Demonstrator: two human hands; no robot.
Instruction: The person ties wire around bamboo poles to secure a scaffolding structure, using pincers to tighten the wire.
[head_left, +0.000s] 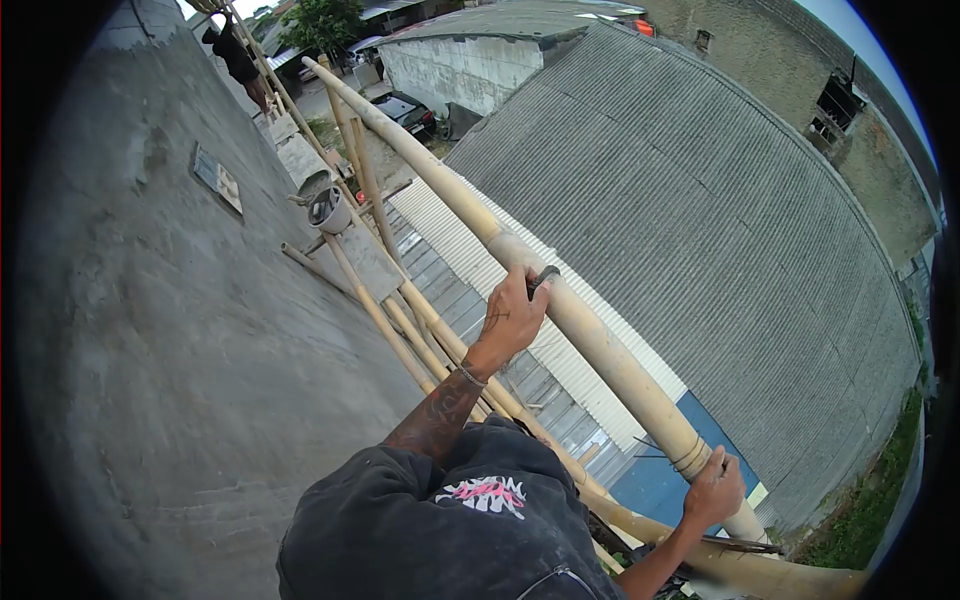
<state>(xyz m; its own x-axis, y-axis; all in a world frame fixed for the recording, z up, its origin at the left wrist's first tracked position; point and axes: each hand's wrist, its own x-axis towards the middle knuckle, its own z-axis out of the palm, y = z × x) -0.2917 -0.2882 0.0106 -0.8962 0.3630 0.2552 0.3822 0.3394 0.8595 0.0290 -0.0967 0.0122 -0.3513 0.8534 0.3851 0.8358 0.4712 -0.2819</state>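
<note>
A thick bamboo pole runs diagonally in front of my body. My left hand is closed around a small dark object, held against the pole's upper side; I cannot tell what the object is. Lower down, my right hand rests at the pole with its fingers curled, just beside a wire or cord binding. Whatever those fingers hold, if anything, is hidden. Thin dark ends stick out on the other side of this binding.
A grey plastered wall rises on the left. Bamboo scaffolding carries a bucket and boards beside it. Another person stands farther along. Below lie a corrugated roof and a parked car. Another bamboo pole crosses low right.
</note>
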